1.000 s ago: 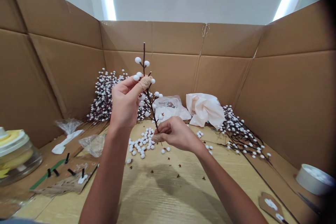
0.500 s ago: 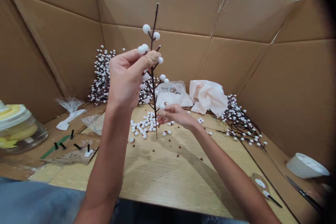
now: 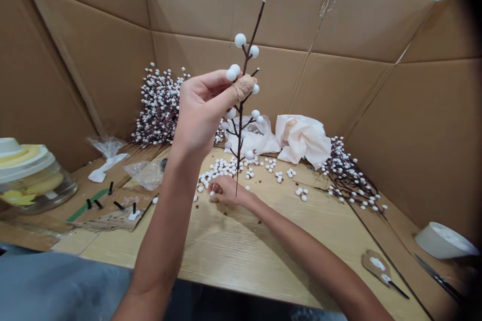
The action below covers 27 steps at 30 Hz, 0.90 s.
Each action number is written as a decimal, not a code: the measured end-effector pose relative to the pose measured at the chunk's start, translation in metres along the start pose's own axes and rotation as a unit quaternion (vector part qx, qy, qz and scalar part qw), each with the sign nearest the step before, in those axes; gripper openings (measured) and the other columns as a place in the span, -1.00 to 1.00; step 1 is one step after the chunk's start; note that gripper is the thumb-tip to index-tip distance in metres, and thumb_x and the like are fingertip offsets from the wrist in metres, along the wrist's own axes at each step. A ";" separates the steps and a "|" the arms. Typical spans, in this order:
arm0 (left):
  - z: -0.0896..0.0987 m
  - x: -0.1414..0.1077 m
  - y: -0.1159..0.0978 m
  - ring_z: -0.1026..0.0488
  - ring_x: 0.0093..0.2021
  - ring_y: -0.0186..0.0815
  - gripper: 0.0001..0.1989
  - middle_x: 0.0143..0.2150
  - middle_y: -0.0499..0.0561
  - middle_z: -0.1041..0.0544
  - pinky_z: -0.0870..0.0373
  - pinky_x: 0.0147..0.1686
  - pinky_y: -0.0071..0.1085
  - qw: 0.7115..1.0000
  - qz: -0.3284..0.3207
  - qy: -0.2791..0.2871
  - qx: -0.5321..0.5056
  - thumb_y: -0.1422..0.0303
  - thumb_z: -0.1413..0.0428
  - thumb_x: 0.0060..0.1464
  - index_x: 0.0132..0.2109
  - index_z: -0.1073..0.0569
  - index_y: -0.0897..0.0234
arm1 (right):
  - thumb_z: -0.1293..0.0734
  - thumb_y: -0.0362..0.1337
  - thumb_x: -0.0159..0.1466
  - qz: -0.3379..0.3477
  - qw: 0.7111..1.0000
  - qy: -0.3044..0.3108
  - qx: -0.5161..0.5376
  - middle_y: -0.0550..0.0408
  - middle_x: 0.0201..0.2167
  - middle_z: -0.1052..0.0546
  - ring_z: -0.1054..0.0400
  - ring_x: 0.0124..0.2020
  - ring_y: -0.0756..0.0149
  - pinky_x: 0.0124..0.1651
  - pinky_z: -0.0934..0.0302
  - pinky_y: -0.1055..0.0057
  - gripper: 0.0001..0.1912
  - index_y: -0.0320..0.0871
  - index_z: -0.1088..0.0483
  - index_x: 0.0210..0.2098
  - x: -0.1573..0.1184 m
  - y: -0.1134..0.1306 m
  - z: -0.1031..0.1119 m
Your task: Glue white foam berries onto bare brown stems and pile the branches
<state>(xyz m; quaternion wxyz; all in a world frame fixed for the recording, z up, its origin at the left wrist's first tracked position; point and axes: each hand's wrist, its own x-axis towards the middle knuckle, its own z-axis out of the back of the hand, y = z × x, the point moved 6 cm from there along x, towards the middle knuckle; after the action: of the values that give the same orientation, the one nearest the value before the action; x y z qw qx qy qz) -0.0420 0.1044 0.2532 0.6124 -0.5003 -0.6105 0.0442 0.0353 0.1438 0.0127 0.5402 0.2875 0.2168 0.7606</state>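
My left hand [image 3: 205,110] is raised and pinches a brown artificial berry stem [image 3: 241,135] between a covered thumb and the fingers. The stem stands nearly upright, leaning right at its top, with white balls on its short side twigs. One twig tip near the thumb carries no ball. Lower down, behind the stem's bottom end, my right hand [image 3: 228,191] is at the tabletop beside the loose white balls [image 3: 222,166]. Its fingers are curled together. A small brown bit shows at the fingertips, but what they hold cannot be made out.
Bunches of white-berry stems [image 3: 160,105] stand at the back left; more stems [image 3: 348,175] lie at right. Plastic bags [image 3: 301,138] sit at the back. A clear jar [image 3: 35,180] is at left, scissors [image 3: 437,276] and a white bowl [image 3: 444,241] at right. Cardboard walls surround the table.
My right hand has left the stem's lower twigs and moved down and left to the loose balls. My left hand and the stem have shifted right in view, the stem tilting more.
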 end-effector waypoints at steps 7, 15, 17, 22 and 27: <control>-0.006 -0.001 0.000 -0.53 -0.28 -0.30 -0.92 -0.39 -0.06 -0.56 -0.45 -0.35 -0.44 0.999 -0.022 0.030 -0.015 0.41 -0.31 -0.17 -0.45 -0.56 0.24 | -0.37 -0.36 0.07 0.003 0.999 -0.051 -0.005 0.11 -0.38 -0.36 -0.24 -0.35 0.37 -0.26 -0.14 0.43 -0.88 -0.20 -0.35 -0.37 -0.008 0.019 0.035; -0.011 -0.001 0.006 -0.48 -0.42 -0.39 -0.96 -0.47 -0.06 -0.54 -0.41 -0.44 -0.50 0.999 -0.025 0.042 -0.004 0.43 -0.28 -0.18 -0.48 -0.56 0.26 | -0.41 -0.11 0.08 0.055 0.903 -0.285 0.316 0.15 -0.43 -0.45 -0.37 -0.41 0.42 -0.24 -0.35 0.35 -0.73 -0.14 -0.35 -0.33 -0.061 0.075 0.168; -0.015 -0.003 0.007 -0.46 -0.46 -0.42 -0.96 -0.49 -0.07 -0.53 -0.38 -0.47 -0.51 0.998 -0.026 0.048 -0.007 0.44 -0.28 -0.18 -0.49 -0.56 0.27 | -0.40 -0.12 0.10 0.075 0.881 -0.338 0.322 0.13 -0.39 -0.46 -0.37 -0.39 0.42 -0.20 -0.36 0.35 -0.76 -0.12 -0.41 -0.31 -0.079 0.090 0.190; -0.029 -0.010 0.014 -0.41 -0.52 -0.44 -0.92 -0.53 -0.08 -0.49 -0.34 -0.52 -0.52 0.998 -0.011 0.063 0.006 0.41 -0.29 -0.19 -0.51 -0.54 0.29 | -0.38 -0.13 0.14 0.128 0.859 -0.380 0.319 0.13 -0.33 -0.48 -0.40 -0.31 0.38 -0.13 -0.38 0.32 -0.79 -0.03 -0.46 -0.23 -0.111 0.120 0.210; -0.047 -0.019 0.024 -0.44 -0.46 -0.42 -0.90 -0.48 -0.06 -0.51 -0.39 -0.45 -0.50 0.996 -0.003 0.091 -0.017 0.39 -0.31 -0.18 -0.48 -0.54 0.29 | -0.42 -0.13 0.09 0.163 0.840 -0.416 0.307 0.12 -0.35 -0.50 -0.42 -0.31 0.38 -0.10 -0.38 0.32 -0.79 -0.09 -0.45 -0.33 -0.123 0.132 0.216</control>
<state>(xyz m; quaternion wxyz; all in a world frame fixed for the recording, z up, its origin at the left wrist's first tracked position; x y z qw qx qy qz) 0.0037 0.0772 0.2356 0.6570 -0.5111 -0.5540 -0.0137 0.1191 -0.0114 0.2319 0.3322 0.7593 0.1439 0.5408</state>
